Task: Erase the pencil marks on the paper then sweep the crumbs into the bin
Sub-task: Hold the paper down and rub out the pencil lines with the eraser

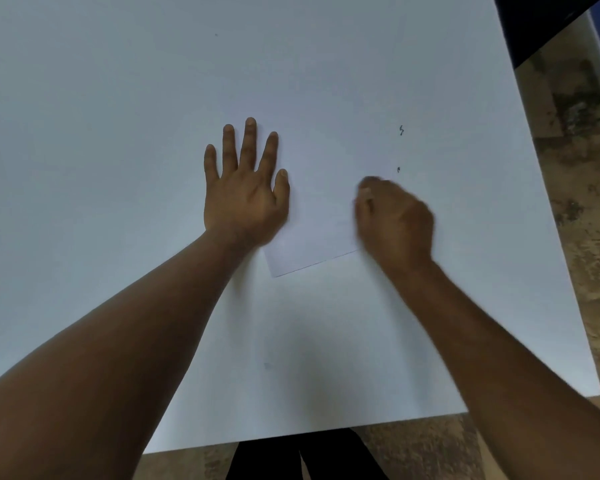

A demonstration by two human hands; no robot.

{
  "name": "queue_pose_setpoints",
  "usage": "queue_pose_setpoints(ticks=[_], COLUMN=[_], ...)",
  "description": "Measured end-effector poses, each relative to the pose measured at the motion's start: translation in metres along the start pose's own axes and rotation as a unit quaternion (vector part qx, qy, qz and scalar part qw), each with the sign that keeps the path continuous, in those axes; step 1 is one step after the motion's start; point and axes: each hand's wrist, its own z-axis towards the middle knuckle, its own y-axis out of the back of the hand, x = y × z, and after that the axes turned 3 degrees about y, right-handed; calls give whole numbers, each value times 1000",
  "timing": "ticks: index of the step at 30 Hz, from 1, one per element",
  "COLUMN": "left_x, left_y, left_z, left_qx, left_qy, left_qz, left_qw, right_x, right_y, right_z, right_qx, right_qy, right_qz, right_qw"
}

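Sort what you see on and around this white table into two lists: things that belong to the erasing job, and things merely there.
Belongs to the job:
- paper
- left hand, pressed flat on the paper's edge
- right hand, closed and blurred at the paper's right side
- dark specks beyond the right hand

Merely there:
- white table
- mottled floor

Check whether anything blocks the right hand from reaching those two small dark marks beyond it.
Nothing visible does. The right hand is closed and blurred at the paper; the marks lie just beyond it on bare white table. The left hand presses flat on the other side.
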Motion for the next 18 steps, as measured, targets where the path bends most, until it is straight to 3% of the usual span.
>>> queue_pose_setpoints(ticks=[2, 5, 13, 16, 18], left_x=[-1, 0, 0, 0, -1], left_y=[0, 0, 0, 1, 3], left_z=[-1, 0, 0, 0, -1], left_qx=[-1, 0, 2, 1, 2], left_qy=[1, 3, 0, -3, -3], left_qz=[-2, -4, 4, -4, -8], left_qw=[1000, 1000, 1000, 1000, 1000], right_x=[-29, -31, 80, 43, 3], right_y=[7, 10, 3, 3, 9], right_z=[5, 11, -19, -14, -7], right_qx=[22, 37, 38, 47, 62], right_qy=[-60, -74, 41, 42, -8], right_qz=[-2, 50, 140, 77, 35], right_qw=[998, 995, 989, 995, 997])
